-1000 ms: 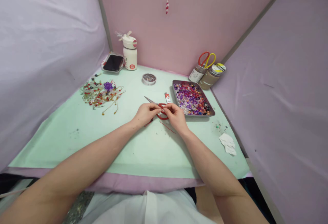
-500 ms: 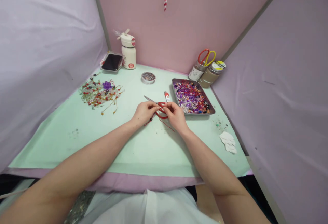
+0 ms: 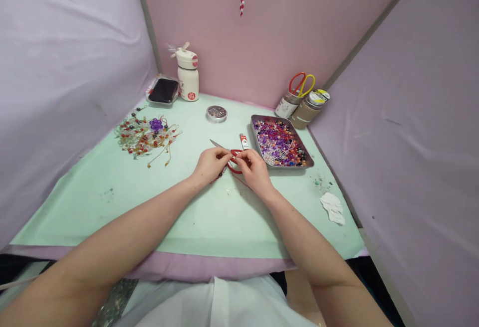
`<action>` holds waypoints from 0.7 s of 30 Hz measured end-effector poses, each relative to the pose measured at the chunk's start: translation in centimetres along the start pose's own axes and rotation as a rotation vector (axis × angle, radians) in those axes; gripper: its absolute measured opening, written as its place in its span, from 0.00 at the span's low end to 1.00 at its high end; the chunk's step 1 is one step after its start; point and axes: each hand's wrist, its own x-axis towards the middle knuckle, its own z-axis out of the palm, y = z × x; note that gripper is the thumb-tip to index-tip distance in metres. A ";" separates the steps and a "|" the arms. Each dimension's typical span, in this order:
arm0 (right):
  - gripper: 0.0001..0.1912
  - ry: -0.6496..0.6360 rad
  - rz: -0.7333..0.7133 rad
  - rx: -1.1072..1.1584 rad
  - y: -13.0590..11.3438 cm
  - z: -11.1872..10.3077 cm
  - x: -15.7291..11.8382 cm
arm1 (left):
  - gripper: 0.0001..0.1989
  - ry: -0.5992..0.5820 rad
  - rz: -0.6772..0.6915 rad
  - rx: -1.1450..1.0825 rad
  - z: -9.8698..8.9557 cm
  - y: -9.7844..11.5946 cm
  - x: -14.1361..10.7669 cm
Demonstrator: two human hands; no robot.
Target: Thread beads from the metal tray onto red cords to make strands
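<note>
Left hand (image 3: 210, 166): grip pinched closed on red cord (image 3: 240, 181).
Right hand (image 3: 255, 171): grip pinched likewise.
Scissors (image 3: 234, 171): on desk (image 3: 209, 222), partly beneath hands.

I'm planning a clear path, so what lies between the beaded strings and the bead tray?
The head view shows the round case farthest back, the scissors and a lighter nearer, with the left hand and right hand by the handles.
</note>
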 end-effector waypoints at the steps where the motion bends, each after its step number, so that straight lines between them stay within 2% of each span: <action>1: 0.07 0.022 0.003 0.006 -0.1 -0.1 0.0 | 0.08 -0.014 -0.001 -0.010 0.0 0.2 -0.1; 5: 0.07 0.083 0.033 0.057 -0.1 -0.2 0.1 | 0.08 -0.068 -0.008 -0.027 0.1 0.8 -0.4; 14: 0.07 0.045 0.171 0.268 0.5 0.4 0.1 | 0.07 -0.088 -0.018 -0.055 0.1 1.2 -0.6; 21: 0.08 0.048 0.199 0.261 0.7 0.4 0.1 | 0.08 -0.119 -0.092 -0.100 0.0 1.8 -0.9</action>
